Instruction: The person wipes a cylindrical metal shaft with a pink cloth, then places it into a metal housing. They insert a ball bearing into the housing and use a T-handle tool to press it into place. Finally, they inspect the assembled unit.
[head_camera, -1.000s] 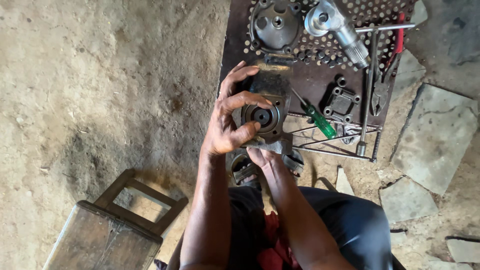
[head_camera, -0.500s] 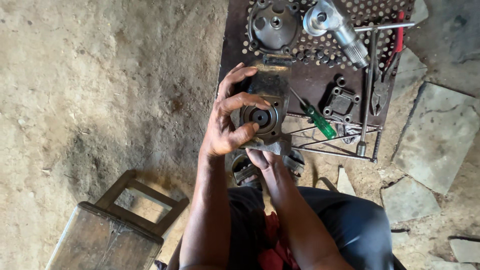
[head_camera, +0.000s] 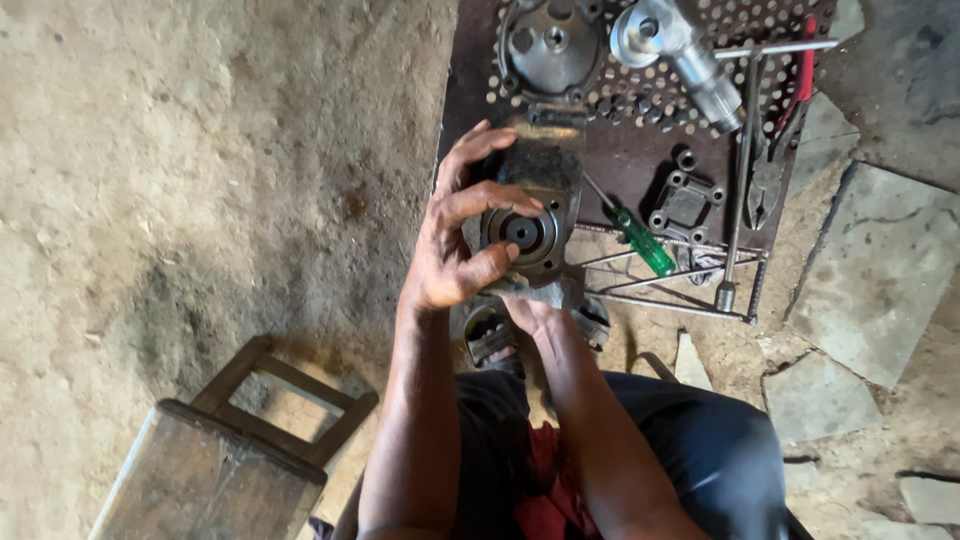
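My left hand (head_camera: 455, 235) grips a dark metal engine block (head_camera: 535, 215) with a round bore facing me, thumb and fingers wrapped over its left side. My right hand (head_camera: 530, 308) holds the block from underneath and is mostly hidden by it. The block is lifted above the near edge of a rusty perforated metal tray (head_camera: 630, 160). A green-handled screwdriver (head_camera: 640, 238) lies on the tray just right of the block.
On the tray lie a round toothed cover (head_camera: 548, 45), a silver shaft part (head_camera: 680, 55), a small square flange (head_camera: 685, 205), a T-handle wrench (head_camera: 740, 170) and red-handled pliers (head_camera: 785, 150). A wooden stool (head_camera: 220, 450) stands at lower left. Stone slabs (head_camera: 880, 260) lie to the right.
The block has turned slightly in my hands. Both hands stay in the same grip and place.
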